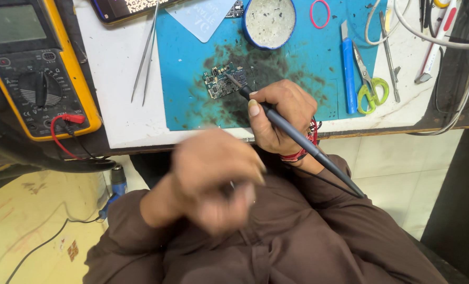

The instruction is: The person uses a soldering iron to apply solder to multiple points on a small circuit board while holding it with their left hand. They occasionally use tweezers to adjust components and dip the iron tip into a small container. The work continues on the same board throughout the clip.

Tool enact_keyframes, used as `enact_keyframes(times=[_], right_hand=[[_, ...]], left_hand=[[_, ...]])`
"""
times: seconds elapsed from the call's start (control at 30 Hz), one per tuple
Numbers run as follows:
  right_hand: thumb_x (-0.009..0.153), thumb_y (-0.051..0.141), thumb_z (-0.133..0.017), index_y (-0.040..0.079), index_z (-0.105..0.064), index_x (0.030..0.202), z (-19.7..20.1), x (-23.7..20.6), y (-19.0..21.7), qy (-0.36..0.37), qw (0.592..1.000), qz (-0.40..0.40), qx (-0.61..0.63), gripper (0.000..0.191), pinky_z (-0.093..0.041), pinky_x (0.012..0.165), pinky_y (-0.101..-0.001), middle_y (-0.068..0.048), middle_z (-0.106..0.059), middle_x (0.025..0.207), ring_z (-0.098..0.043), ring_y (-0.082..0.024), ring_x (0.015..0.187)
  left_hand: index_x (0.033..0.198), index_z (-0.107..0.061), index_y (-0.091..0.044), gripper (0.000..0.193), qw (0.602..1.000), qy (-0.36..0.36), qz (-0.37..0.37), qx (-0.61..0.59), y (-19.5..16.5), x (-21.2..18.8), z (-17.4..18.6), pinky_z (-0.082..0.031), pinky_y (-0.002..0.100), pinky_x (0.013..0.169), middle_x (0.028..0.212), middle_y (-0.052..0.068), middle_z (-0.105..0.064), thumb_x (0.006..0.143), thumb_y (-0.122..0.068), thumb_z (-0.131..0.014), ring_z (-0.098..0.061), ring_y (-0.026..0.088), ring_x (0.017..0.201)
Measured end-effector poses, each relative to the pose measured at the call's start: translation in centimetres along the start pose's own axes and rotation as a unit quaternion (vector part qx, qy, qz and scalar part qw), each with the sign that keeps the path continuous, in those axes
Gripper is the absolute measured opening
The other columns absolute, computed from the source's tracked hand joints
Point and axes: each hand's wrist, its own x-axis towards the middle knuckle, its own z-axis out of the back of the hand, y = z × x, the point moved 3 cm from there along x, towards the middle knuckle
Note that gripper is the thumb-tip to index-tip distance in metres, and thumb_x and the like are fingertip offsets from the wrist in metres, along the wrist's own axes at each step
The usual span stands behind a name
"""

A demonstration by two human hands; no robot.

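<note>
right hand (pixel 281 118): fingers clamped pen-fashion round a dark soldering iron (pixel 292 131), resting at the near edge of the worktop (pixel 118 68).
soldering iron: long axis slants from near right up to far left; the cord end trails off over the person's lap, and the tip reaches the circuit board (pixel 222 80). whether it actually touches, i cannot tell.
circuit board: small, green, lying flat on the blue mat (pixel 192 52) amid a dark sooty stain, just far-left of the right hand's fingers.
left hand (pixel 216 179): blurred, off the worktop, low over the lap in front of the brown sleeve; fingers seem curled in, but whether they hold anything cannot be told.
nearer hand: the right, near the board; the left is well apart from it, on the near side.
tweezers (pixel 146 52): metal, lying on the bare white worktop left of the mat, long axis near to far.
round tin (pixel 269 22): blue-rimmed, on the far part of the mat, beyond the board.
multimeter (pixel 34 68): yellow-cased, at the far left, a red lead plugged in.
scissors (pixel 370 84): green-handled, right of the mat beside a blue-handled blade (pixel 348 68).
pink ring (pixel 320 13): on the mat's far right.
</note>
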Motion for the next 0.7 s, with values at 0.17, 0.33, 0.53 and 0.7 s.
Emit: enact_keyframes(times=[0.17, 0.33, 0.53, 0.7], right_hand=[[0.098, 0.009, -0.07, 0.003, -0.064, 0.099, 0.0, 0.1, 0.0, 0.008, 1.0, -0.001, -0.001, 0.008, -0.05, 0.064, -0.035, -0.012, -0.068, 0.088, -0.065, -0.028, 0.074], [0.098, 0.008, -0.069, 0.002, -0.064, 0.098, 0.0, 0.1, -0.1, 0.004, 1.0, -0.001, -0.004, 0.008, -0.049, 0.064, -0.0348, -0.011, -0.067, 0.086, -0.065, -0.028, 0.073], [0.099, 0.008, -0.069, 0.002, -0.063, 0.099, 0.1, 0.0, -0.1, 0.014, 1.0, -0.006, -0.007, 0.008, -0.05, 0.064, -0.0347, -0.012, -0.068, 0.088, -0.065, -0.027, 0.074], [0.099, 0.009, -0.069, 0.002, -0.063, 0.1, 0.0, 0.0, -0.1, 0.012, 1.0, -0.005, -0.008, 0.008, -0.049, 0.064, -0.0349, -0.012, -0.067, 0.088, -0.064, -0.027, 0.074]], left_hand=[[0.139, -0.053, -0.004, 0.056, 0.935, -0.093, 0.121, 0.321, 4.4, -0.1, 1.3, -0.052, 0.037, 0.087, 0.122, 0.011, -0.069, 0.091, -0.013, -0.083, -0.065, 0.027, 0.098], [0.149, -0.048, -0.006, 0.069, 0.919, -0.062, 0.146, 0.36, 5.7, -1.1, 0.7, -0.048, 0.038, 0.09, 0.127, 0.006, -0.07, 0.092, -0.017, -0.085, -0.062, 0.024, 0.104], [0.147, -0.05, -0.007, 0.065, 0.918, -0.063, 0.157, 0.359, 5.8, -1.1, 0.6, -0.047, 0.038, 0.089, 0.126, 0.005, -0.071, 0.093, -0.017, -0.085, -0.063, 0.024, 0.103], [0.147, -0.05, -0.007, 0.065, 0.916, -0.068, 0.15, 0.366, 5.7, -1.1, 0.6, -0.047, 0.038, 0.089, 0.126, 0.005, -0.071, 0.093, -0.016, -0.085, -0.063, 0.024, 0.103]])
